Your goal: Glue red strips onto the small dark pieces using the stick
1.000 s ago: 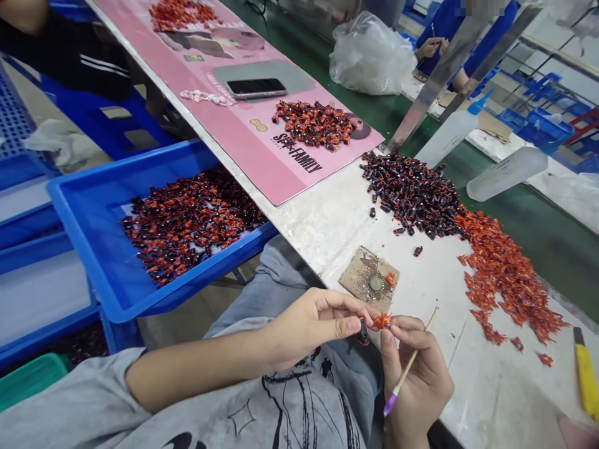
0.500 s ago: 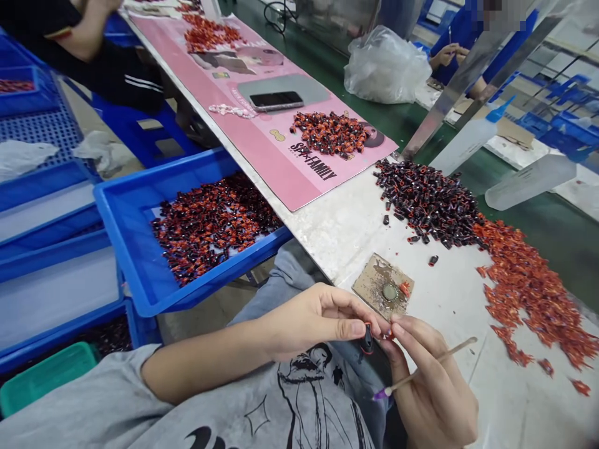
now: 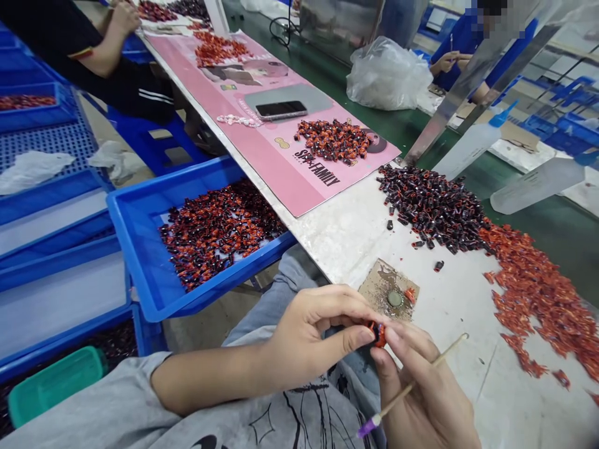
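My left hand [image 3: 313, 330] and my right hand [image 3: 421, 386] meet at the table's near edge and pinch one small red and black piece [image 3: 377, 333] between their fingertips. My right hand also carries a thin wooden stick with a purple tip [image 3: 407, 391] laid across its fingers. Just beyond the hands lies a small brown card with a round metal disc [image 3: 389, 292]. A heap of dark pieces [image 3: 433, 202] and a spread of orange-red pieces [image 3: 538, 293] lie on the white table [image 3: 341, 231].
A blue bin [image 3: 140, 249] of red-black pieces sits to my left. A pink mat [image 3: 281, 162] holds a phone [image 3: 281, 110] and more piles. Squeeze bottles [image 3: 472, 143], a plastic bag [image 3: 388, 73] and other workers' arms [image 3: 110, 40] are farther off.
The two hands have closed together on the small piece, the left thumb now pressing it. The view has shifted, so the bin and piles sit further right and lower.
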Tool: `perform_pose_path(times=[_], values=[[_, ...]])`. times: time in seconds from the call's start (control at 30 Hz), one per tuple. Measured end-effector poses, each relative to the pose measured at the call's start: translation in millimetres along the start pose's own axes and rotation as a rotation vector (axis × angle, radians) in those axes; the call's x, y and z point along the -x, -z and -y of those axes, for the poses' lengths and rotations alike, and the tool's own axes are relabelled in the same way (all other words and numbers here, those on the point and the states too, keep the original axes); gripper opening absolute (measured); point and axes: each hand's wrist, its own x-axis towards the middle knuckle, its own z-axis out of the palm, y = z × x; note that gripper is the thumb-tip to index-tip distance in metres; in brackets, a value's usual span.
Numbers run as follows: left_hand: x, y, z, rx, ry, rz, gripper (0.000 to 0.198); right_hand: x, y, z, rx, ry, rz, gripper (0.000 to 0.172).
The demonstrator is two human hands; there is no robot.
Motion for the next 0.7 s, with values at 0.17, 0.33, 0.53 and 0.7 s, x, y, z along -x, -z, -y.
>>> perform_pose_path(times=[0.17,0.33,0.53,0.7], values=[[2,-2.4,-1,-0.018,0.040,-0.087,0.015,-5,0,-3,0.087,0.076,0.103,0.027],[0,0.2,-4,-0.147,0.018,-0.096,0.014,-2,-2,-5,0.056,0.060,0.085,0.031],[-4,8.1,-2,-0.403,-0.293,0.084,0.013,-12,-8,6,0.059,0.044,0.053,0.024],[-1,6.0,8,-0.415,-0.403,-0.020,0.019,-18,-10,3,-0.015,0.066,0.087,0.028]])
